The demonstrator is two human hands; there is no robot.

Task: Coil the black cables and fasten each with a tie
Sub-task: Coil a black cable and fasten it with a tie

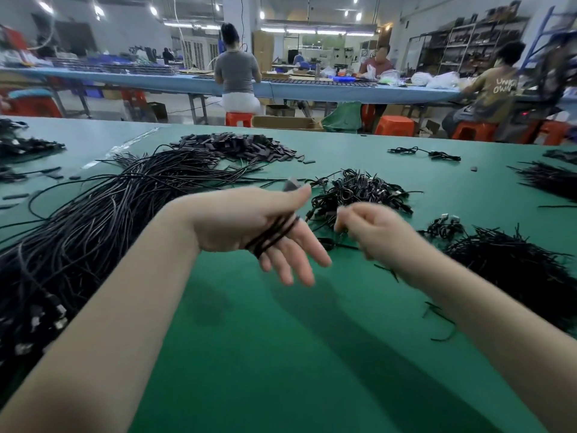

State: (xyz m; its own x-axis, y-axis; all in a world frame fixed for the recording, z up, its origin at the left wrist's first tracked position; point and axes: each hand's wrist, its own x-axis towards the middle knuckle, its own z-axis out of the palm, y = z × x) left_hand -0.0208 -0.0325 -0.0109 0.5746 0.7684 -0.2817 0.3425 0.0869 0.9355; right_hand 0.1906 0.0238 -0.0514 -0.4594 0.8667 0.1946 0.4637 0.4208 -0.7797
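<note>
Above a green tabletop [281, 354] in a busy workshop, a person's left hand [249, 226] is raised palm-up with a black cable [273, 234] wound in several turns across the base of its straight, spread fingers; the thumb presses a grey plug [292, 184] at the cable's end against the forefinger. Just to the right, apart from the coil, the right hand [371, 231] hangs blurred, its fingers curled in a closed grip; whether it pinches a strand or a tie cannot be told.

A large heap of loose cables [103, 220] sprawls along the left of the tabletop, plugs showing at its near end. Behind the hands lies a pile of coiled cables [359, 192], and beyond that heap a mound of small dark sleeves [237, 145]. A thick bundle of black ties [515, 270] lies to the right, with a few stray ties [437, 314] near the right forearm.

Across the aisle, three workers sit on orange stools [239, 118] at a long blue bench [312, 89].
</note>
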